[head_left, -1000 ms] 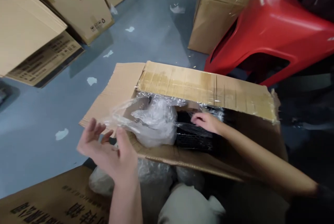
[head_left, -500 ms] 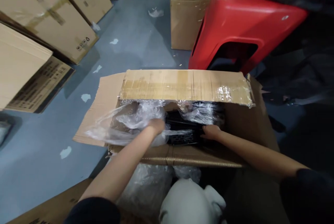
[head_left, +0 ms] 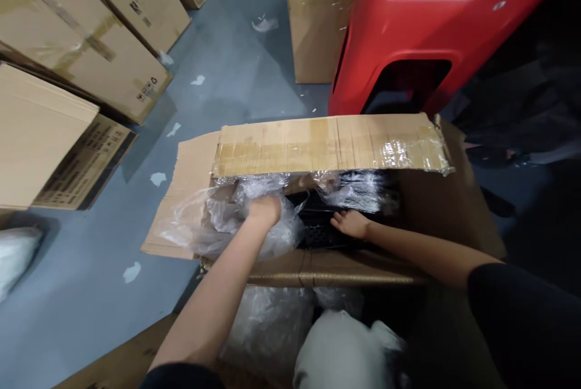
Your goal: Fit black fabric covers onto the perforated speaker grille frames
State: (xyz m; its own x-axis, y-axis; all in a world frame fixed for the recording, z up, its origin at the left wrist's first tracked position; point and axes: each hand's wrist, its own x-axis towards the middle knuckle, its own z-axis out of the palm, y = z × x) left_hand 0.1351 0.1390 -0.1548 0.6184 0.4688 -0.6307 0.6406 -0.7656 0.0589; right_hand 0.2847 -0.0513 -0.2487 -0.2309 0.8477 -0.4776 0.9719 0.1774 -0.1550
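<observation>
Inside an open cardboard box (head_left: 327,144), my left hand (head_left: 264,210) is closed among crumpled clear plastic wrap (head_left: 285,228), its fingertips partly hidden. To its right lies a black item with slots (head_left: 318,235), mostly covered by the wrap and the box walls; its exact kind cannot be made out. My right hand (head_left: 351,224) has its fingers curled on the top of this black item. Behind it, more shiny clear wrap covers dark things (head_left: 367,189) under the far flap.
A red plastic stool (head_left: 426,20) stands beyond the box, beside a taped carton (head_left: 318,32). Large cartons (head_left: 82,32) line the left side. Scraps (head_left: 131,272) lie on the blue-grey floor. Close below me are a clear plastic bundle (head_left: 272,322) and a pale rounded object (head_left: 340,353).
My left hand has shifted slightly left and up with the wrap, which has bunched more over the black item's left end. My right hand has moved left along the black item.
</observation>
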